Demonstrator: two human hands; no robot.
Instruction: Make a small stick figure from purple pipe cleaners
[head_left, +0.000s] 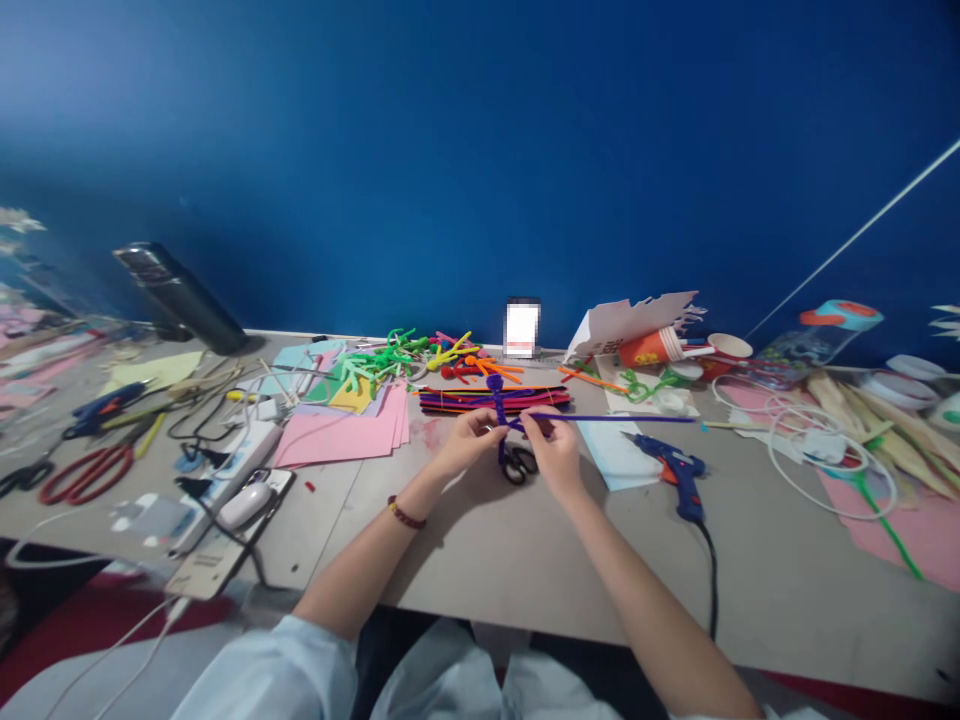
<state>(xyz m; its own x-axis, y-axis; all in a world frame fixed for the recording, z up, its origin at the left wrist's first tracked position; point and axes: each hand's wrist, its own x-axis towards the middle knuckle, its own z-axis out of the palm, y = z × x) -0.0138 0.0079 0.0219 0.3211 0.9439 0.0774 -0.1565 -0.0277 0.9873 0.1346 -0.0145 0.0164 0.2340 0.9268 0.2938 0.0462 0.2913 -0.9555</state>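
My left hand and my right hand meet over the middle of the grey table. Both pinch a purple pipe cleaner that is twisted into a small upright figure with a loop at its top. One long straight purple strand runs from my right fingers out to the right. Small black scissors lie on the table just under my hands. A stack of dark and coloured pipe cleaners lies right behind the figure.
A blue glue gun with a black cord lies to the right. Pink paper sheets and finished bright pipe-cleaner figures are behind left. Red scissors, a power strip, paper cups and white rings crowd the sides.
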